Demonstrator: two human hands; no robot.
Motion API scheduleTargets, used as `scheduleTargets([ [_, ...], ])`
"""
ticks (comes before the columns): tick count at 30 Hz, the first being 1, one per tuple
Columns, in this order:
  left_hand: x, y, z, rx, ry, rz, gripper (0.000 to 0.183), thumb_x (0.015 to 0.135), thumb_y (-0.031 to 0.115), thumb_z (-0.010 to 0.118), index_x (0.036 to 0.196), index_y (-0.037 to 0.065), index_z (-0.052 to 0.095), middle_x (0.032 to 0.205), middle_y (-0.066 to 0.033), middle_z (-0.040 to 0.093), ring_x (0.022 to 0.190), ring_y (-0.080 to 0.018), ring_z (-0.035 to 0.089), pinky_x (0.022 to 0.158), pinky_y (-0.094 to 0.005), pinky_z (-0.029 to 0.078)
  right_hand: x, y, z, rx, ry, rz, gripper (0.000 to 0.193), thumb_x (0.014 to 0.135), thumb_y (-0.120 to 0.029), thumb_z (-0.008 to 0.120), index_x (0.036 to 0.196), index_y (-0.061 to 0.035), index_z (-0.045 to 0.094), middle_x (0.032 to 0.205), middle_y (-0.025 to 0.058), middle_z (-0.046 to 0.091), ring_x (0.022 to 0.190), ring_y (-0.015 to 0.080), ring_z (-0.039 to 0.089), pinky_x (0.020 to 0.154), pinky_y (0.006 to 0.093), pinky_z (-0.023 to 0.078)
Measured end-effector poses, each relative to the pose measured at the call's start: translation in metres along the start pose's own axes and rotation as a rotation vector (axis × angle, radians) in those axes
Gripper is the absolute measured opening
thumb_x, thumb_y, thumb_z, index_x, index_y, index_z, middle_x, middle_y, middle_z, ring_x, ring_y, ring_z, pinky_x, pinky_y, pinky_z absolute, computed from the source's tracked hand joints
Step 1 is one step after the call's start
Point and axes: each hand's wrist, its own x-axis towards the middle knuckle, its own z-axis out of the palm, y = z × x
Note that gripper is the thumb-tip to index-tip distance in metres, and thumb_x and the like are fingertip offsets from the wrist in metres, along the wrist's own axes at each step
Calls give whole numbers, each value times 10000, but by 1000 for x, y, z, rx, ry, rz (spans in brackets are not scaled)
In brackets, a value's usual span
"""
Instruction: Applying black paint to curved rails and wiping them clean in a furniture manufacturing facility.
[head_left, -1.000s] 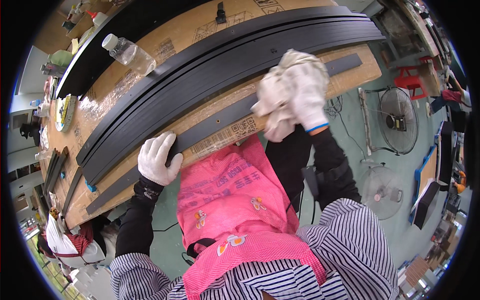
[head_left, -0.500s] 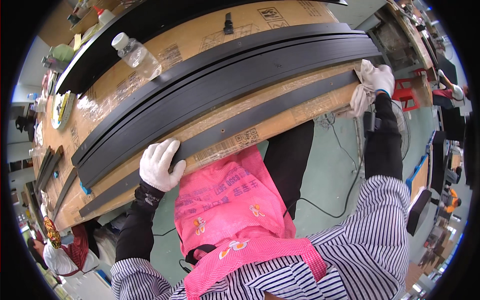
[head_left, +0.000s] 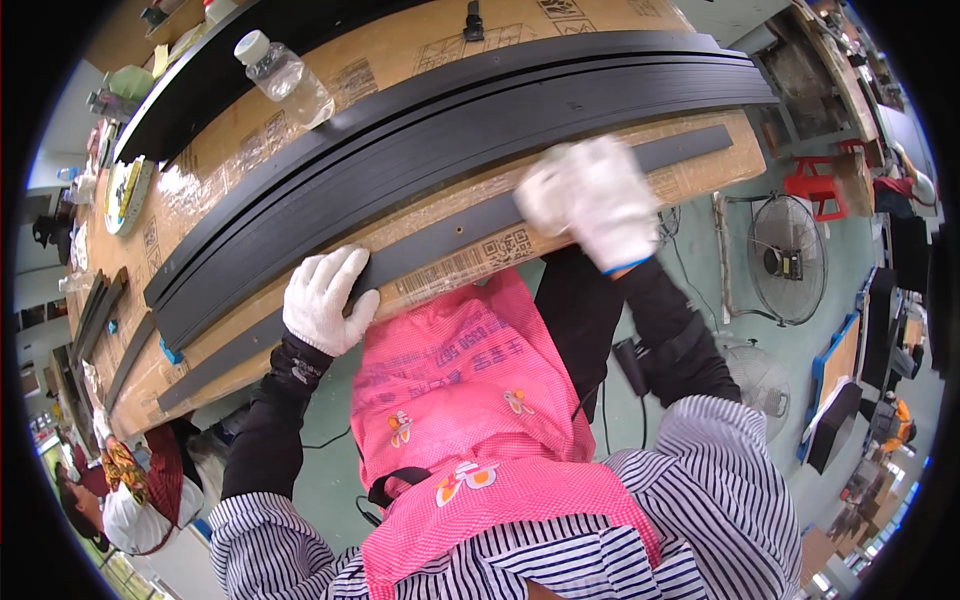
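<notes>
On the cardboard-covered table (head_left: pixel 300 120), the gloved left hand (head_left: pixel 325 300) lies flat, fingers loose, on the long black strip (head_left: pixel 450 235) along the near edge, while the gloved right hand (head_left: pixel 600 200), blurred, clutches a white cloth (head_left: pixel 545 190) against that strip.

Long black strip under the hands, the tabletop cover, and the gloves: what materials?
Black strip: looks like matte plastic or coated metal, flat and uniform, no grain; cannot tell which. Table cover: brown cardboard, printed panels, glossy tape patches. Gloves on left hand and right hand: white knit fabric, likely cotton, with a blue cuff edge on the right one, which is blurred.
</notes>
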Motion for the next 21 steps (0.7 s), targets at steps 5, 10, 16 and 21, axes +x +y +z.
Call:
scheduleTargets([
  [5,4,2,3,-20,-6,7,517,753,164,754,1237,10,657,1199,-166,688,1035,-364,655,930,-442,532,7,84,18,-194,28,304,192,918,-268,678,1001,-102,630,956,139,614,919,348,637,767,475,546],
  [10,3,2,2,2,7,9,515,754,200,774,1234,43,667,1191,-126,680,1014,-325,652,905,-430,538,-2,-75,11,-196,-106,-111,266,886,-371,682,979,-123,656,948,127,627,953,308,650,761,466,554],
  [16,3,1,-1,-2,21,4,531,755,213,783,1245,43,672,1179,-123,678,1017,-327,654,902,-435,539,2,45,18,-25,136,-71,169,868,-181,674,1014,-101,648,994,128,625,903,314,649,772,431,569],
  [21,3,3,0,-9,9,-15,502,745,166,759,1218,20,676,1177,-147,688,1021,-349,660,907,-434,542,15,82,18,-270,-100,154,175,924,-257,661,1003,-101,659,977,142,649,960,340,691,785,484,564],
])
